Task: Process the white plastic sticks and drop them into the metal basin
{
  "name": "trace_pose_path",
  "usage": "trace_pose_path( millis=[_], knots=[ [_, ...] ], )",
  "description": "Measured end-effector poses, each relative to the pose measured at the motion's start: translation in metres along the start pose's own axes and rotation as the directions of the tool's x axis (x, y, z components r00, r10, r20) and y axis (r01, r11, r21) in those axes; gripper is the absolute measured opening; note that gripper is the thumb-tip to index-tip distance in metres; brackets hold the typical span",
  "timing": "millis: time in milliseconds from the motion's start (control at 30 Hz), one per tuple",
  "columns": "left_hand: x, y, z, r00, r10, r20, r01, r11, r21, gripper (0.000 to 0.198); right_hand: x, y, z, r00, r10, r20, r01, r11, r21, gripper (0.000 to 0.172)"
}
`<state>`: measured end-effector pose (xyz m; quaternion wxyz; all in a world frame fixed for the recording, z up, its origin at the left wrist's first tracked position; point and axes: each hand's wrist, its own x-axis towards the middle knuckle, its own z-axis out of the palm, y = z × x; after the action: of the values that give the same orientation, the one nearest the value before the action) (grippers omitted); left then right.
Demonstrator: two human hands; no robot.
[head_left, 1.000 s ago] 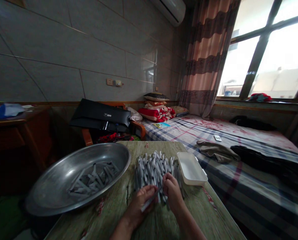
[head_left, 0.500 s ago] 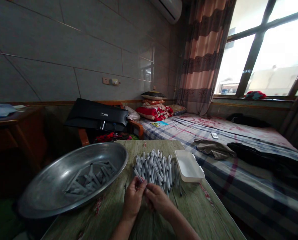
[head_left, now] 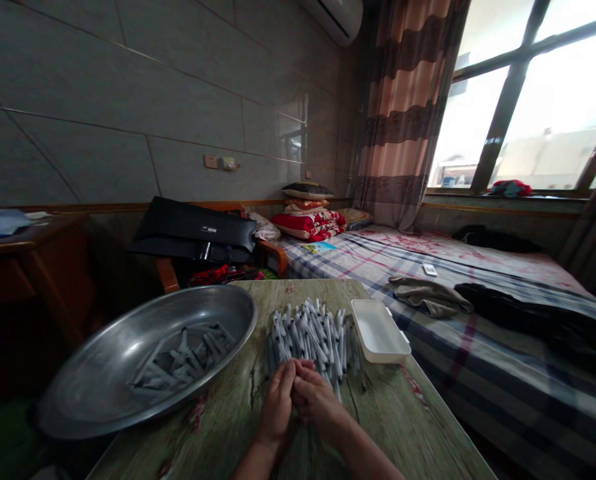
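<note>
My left hand point(head_left: 277, 398) and my right hand point(head_left: 319, 399) meet at the fingertips over the near edge of a pile of slim pens point(head_left: 311, 333). Both are closed, with fingers and thumbs pressed together. Whatever lies between them is hidden by the fingers. The piled pens have whitish, translucent barrels and dark ends, and most point away from me. To the left, a wide metal basin point(head_left: 103, 347) holds several pale, flat pieces point(head_left: 178, 363). Right of the pile stands a shallow white plastic box point(head_left: 378, 333), nothing visible in it.
All this stands on a wood-patterned table point(head_left: 228, 427); the basin reaches past its left edge. A bed with a checked sheet point(head_left: 358, 257) adjoins on the right, with clothes point(head_left: 428, 295) on it. Behind the table, a chair point(head_left: 273, 257) carries a black panel point(head_left: 198, 230).
My hands have drawn closer together, the left shifting slightly right. A pale pen-like tip that stuck out of my left hand is now out of sight. Pile, basin and box look unchanged.
</note>
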<state>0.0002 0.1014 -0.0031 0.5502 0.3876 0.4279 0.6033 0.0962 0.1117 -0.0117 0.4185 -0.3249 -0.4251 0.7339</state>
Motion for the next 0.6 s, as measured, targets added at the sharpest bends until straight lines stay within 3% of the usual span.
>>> trace_pose_path(
  millis=[167,467,600],
  knots=[
    [0.002,-0.004,0.001,0.988,0.021,-0.154,-0.016,0.999,0.035,0.032,-0.001,-0.002,0.01,0.998,-0.067,-0.021,0.066,0.997,-0.026,0.042],
    [0.001,0.001,0.0,0.986,0.034,-0.166,-0.029,0.999,0.03,0.022,-0.002,-0.006,0.017,0.999,-0.03,-0.042,0.025,0.994,-0.108,0.043],
    [0.0,0.007,0.0,0.985,0.056,-0.164,-0.05,0.998,0.041,0.019,-0.001,-0.002,0.015,0.995,-0.096,-0.009,0.095,0.99,-0.101,0.043]
  ],
)
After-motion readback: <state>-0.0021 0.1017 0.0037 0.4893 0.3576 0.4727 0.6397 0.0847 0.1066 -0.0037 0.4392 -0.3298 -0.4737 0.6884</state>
